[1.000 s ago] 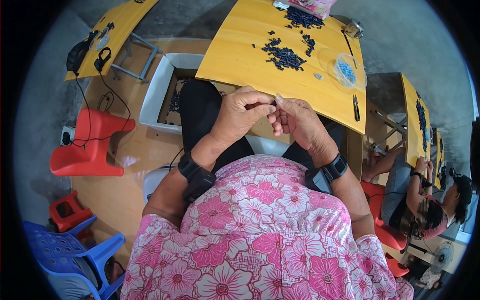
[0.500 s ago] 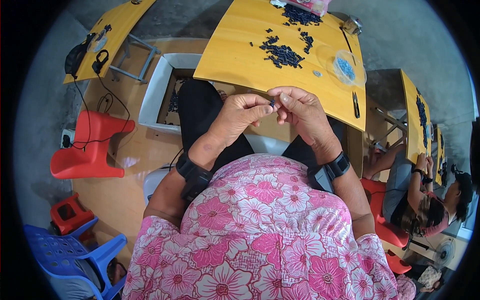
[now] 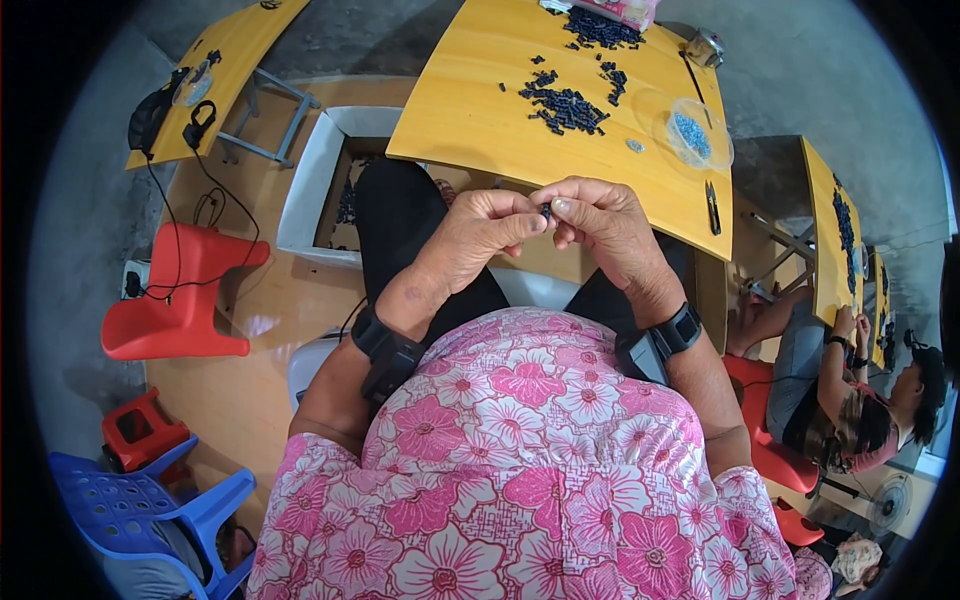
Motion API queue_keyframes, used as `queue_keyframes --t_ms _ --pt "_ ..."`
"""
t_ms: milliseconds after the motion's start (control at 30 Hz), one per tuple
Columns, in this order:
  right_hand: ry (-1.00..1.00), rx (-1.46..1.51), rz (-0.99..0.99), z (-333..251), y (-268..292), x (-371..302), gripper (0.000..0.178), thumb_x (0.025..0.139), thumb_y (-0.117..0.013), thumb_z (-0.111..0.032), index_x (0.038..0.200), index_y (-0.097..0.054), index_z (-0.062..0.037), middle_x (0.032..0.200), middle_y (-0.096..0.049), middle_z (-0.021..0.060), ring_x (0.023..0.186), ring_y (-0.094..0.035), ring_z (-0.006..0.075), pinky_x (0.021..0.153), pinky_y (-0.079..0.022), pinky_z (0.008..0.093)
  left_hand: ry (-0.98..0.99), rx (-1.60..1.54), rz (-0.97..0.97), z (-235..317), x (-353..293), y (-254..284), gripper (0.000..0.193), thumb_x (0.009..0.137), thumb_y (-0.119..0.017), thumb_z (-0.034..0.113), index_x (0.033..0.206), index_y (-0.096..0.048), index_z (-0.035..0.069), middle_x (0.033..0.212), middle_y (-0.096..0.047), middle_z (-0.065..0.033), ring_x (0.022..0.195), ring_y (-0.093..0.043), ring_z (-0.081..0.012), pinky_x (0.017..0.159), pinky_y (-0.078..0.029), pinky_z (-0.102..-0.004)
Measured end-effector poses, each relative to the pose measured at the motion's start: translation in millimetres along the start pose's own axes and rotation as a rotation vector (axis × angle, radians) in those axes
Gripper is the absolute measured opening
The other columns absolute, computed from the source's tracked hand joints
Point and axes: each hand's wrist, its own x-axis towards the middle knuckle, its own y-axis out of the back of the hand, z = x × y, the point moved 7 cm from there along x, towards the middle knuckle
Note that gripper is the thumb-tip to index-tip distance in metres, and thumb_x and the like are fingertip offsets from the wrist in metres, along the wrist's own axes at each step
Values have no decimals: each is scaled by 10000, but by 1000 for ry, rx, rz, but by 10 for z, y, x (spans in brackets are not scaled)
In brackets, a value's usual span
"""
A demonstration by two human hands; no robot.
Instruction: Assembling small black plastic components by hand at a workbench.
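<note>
Between the fingertips of both hands is a small black plastic piece [image 3: 546, 211], mostly covered by the fingers. My left hand [image 3: 485, 232] pinches it from one side. On the other side, the thumb and fingers of my right hand [image 3: 602, 228] close on it. Both hands are in front of the near edge of the yellow table [image 3: 450, 110], over my lap. A pile of similar black pieces [image 3: 568, 110] lies on the tabletop, with a larger heap [image 3: 605, 32] behind it. At the right stands a clear round tub [image 3: 692, 138] of small blue parts.
Black tweezers [image 3: 712, 208] lie at the table's right edge, a metal can [image 3: 705, 48] farther back. An open white carton [image 3: 300, 215] sits on the floor to my left, near a red stool [image 3: 180, 300]. A co-worker [image 3: 850, 400] sits at a table on the right.
My right thumb and fingers have shifted slightly over the black piece, so less of it shows. Otherwise the hands stay in about the same place.
</note>
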Motion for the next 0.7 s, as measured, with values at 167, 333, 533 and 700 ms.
queue_keyframes --t_ms 167,333,533,700 --pt "36 -57 -7 -20 0 5 179 901 -602 -124 1002 -676 4 816 -650 34 662 -560 77 644 -481 207 -3 15 -4 14 -2 -13 214 823 -720 240 863 -693 31 726 -606 9 618 -509 -52 574 -430 -195" --pt "37 -49 3 -18 -1 -3 162 898 -607 -118 978 -677 4 802 -645 32 665 -559 77 647 -478 208 -18 31 -7 26 4 -15 208 824 -717 223 888 -699 26 730 -611 5 623 -511 -53 575 -432 -197" --pt "63 -34 4 -22 1 -1 153 899 -605 -116 963 -676 3 801 -640 30 662 -561 79 646 -474 207 -4 47 -23 43 -1 -29 177 848 -699 192 907 -673 27 785 -584 27 659 -468 -42 575 -386 -185" --pt "51 56 81 21 40 -5 202 889 -624 -157 998 -656 10 775 -622 37 642 -556 84 633 -470 210 -57 143 21 131 -12 -26 144 847 -690 153 889 -673 16 752 -569 25 632 -481 -48 570 -399 -189"
